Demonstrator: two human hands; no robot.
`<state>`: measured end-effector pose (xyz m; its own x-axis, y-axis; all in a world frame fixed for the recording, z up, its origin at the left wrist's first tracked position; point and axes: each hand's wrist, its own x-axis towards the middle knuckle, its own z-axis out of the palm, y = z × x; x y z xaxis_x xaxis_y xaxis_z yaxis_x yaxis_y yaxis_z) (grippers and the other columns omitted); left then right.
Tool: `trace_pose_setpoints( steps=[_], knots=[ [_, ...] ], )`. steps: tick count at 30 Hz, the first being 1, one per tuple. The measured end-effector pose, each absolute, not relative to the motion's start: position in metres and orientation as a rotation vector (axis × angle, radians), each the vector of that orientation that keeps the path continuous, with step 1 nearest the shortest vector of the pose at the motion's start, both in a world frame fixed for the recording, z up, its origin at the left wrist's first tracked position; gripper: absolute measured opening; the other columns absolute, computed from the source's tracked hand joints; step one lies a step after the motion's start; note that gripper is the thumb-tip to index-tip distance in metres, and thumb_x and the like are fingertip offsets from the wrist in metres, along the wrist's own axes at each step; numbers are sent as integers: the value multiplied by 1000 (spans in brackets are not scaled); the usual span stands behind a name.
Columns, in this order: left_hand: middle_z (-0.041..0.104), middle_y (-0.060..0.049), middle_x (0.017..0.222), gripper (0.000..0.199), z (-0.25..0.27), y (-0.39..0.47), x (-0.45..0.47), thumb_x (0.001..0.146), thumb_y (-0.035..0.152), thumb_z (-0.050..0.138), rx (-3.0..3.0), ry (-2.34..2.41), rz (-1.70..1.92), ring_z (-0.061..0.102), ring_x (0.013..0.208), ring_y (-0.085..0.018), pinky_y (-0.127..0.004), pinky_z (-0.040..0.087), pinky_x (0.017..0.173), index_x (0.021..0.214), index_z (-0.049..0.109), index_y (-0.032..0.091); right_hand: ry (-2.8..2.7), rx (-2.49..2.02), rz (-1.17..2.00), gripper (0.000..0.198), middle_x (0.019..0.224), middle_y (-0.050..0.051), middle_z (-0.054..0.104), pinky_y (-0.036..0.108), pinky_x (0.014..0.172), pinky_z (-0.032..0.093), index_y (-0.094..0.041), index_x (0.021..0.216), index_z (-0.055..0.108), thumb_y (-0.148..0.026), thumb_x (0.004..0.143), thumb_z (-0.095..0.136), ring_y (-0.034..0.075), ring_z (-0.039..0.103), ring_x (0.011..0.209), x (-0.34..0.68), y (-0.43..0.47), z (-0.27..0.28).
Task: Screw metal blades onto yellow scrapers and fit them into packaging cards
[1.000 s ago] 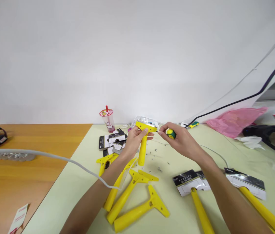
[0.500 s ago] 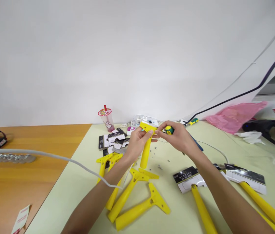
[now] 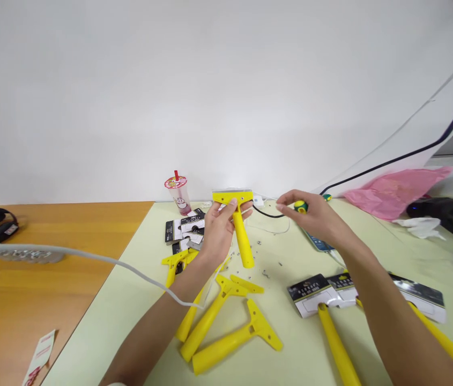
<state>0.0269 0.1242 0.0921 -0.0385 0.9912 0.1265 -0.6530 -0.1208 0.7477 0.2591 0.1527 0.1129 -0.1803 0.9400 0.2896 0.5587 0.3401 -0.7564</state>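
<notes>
My left hand [image 3: 218, 228] grips a yellow scraper [image 3: 243, 241] just below its head, thumb on the front. The scraper stands nearly upright, with a thin metal blade [image 3: 232, 191] along its top edge. My right hand [image 3: 310, 212] is apart from it on the right, curled around a green-and-yellow screwdriver [image 3: 301, 206] whose handle end pokes out; its shaft is hidden. Thumb and forefinger are close together, and I cannot tell if anything small is between them. Below lie several yellow scraper handles [image 3: 226, 348] and a loose yellow head piece [image 3: 247, 284]. Small screws and nuts [image 3: 265, 274] are scattered nearby.
Carded scrapers [image 3: 314, 295] lie at the right. Black-and-white cards [image 3: 186, 228] are piled beside a drink cup [image 3: 178, 195]. A phone [image 3: 318, 242] lies under my right hand. A pink bag [image 3: 397, 193] sits at the back right. A white cable [image 3: 130, 271] crosses the left foreground.
My right hand has come away from the scraper head and moved right with the screwdriver. My left hand has shifted slightly left and turned the scraper, so its head and blade show fully.
</notes>
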Motion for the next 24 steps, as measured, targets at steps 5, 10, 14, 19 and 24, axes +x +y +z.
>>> trace_pose_setpoints(
  steps=[5, 10, 14, 19, 24],
  knots=[
    [80, -11, 126, 41, 97, 123, 24, 84, 28, 94, 816, 550, 1596, 78, 123, -32, -51, 57, 116, 115, 70, 19, -2620, -1497, 832, 16, 109, 6, 81, 34, 82, 51, -25, 100, 80, -26, 90, 67, 24, 73, 94, 254, 165, 86],
    [79, -12, 131, 43, 96, 122, 24, 87, 31, 92, 845, 559, 1573, 76, 126, -33, -51, 56, 118, 121, 70, 19, -2841, -1559, 1040, 19, 96, 7, 80, 32, 72, 47, -21, 92, 80, -18, 74, 78, 26, 72, 88, 228, 173, 47],
    [79, -12, 131, 41, 97, 123, 23, 89, 31, 91, 851, 559, 1554, 76, 127, -33, -51, 55, 120, 122, 70, 18, -2907, -1453, 1137, 14, 93, 4, 79, 30, 70, 45, -21, 81, 76, -19, 69, 82, 22, 69, 82, 216, 173, 30],
    [79, -12, 131, 40, 97, 124, 22, 91, 31, 89, 837, 559, 1523, 76, 127, -32, -51, 54, 120, 124, 70, 19, -2923, -1368, 1192, 15, 92, 3, 77, 30, 72, 44, -21, 83, 73, -24, 73, 84, 21, 68, 82, 214, 173, 26],
    [79, -12, 131, 37, 94, 126, 21, 90, 31, 89, 855, 575, 1496, 73, 132, -32, -49, 54, 120, 120, 70, 19, -2919, -1317, 1209, 13, 93, 4, 77, 29, 72, 44, -21, 85, 73, -24, 75, 82, 21, 68, 83, 213, 174, 24]
  ],
)
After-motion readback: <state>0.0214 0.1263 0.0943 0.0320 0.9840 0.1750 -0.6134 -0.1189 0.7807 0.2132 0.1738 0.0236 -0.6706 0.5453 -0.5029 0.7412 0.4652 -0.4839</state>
